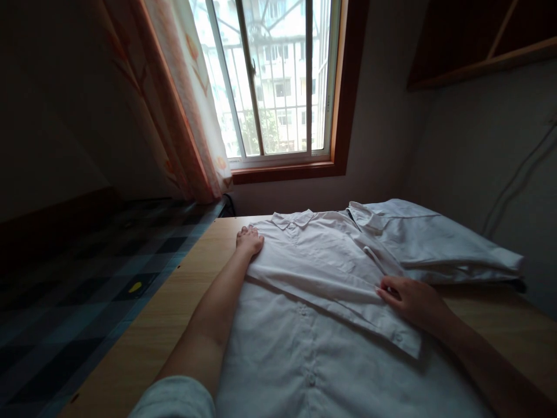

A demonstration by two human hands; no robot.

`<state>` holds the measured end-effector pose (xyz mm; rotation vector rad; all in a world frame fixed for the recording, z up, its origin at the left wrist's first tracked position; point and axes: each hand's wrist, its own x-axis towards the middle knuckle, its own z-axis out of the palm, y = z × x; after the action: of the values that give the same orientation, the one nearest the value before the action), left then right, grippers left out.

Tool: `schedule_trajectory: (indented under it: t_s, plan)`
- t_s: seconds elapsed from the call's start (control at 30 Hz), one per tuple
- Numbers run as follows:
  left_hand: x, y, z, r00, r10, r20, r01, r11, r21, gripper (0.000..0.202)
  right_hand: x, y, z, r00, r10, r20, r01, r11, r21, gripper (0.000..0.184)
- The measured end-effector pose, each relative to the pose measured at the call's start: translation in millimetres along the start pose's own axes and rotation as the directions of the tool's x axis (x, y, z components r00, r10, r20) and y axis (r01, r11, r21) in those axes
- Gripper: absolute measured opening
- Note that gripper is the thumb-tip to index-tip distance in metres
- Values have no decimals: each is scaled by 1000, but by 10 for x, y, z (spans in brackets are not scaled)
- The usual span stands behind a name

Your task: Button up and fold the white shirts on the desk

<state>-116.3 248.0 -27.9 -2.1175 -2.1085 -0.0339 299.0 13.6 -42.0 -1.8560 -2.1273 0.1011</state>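
A white button-up shirt (pixel 313 302) lies spread on a light wooden table (pixel 156 325), collar toward the window. One sleeve is folded across its chest. My left hand (pixel 249 240) rests on the shirt's shoulder near the collar, fingers curled over the cloth edge. My right hand (pixel 411 300) lies on the folded sleeve at the shirt's right side, fingertips pressing down on the fabric, fingers nearly flat.
Folded white garments (pixel 439 241) sit stacked at the table's far right. A dark checked bed cover (pixel 87 278) lies left of the table. A window (pixel 278 81) with a curtain (pixel 183 98) faces me; a wall and shelf stand at right.
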Motion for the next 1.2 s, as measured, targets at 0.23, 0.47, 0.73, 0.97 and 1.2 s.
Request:
schedule_trajectory:
  t_s: [0.23,0.47,0.73,0.97,1.2]
  plan:
    - [147,-9,16,997,-59,-57,58,998,-20,56,13,-1,8,1000,4,27,-4,1000,0,23]
    - [24,3,-39,984,-10,-178,9,1000,-11,44,23,-23,-20,1000,25,19,-25,999,25,25]
    - [-214,200,-150,975,117,-190,-119,993,1,41,47,-43,-70,999,31,37,-32,999,40,19]
    - [-836,310,-74,943,316,-105,-328,934,-139,45,12,0,-110,996,43,76,-52,991,125,25]
    - [-1126,309,-70,945,326,32,-316,933,-169,60,-90,191,-303,994,-54,94,24,955,295,53]
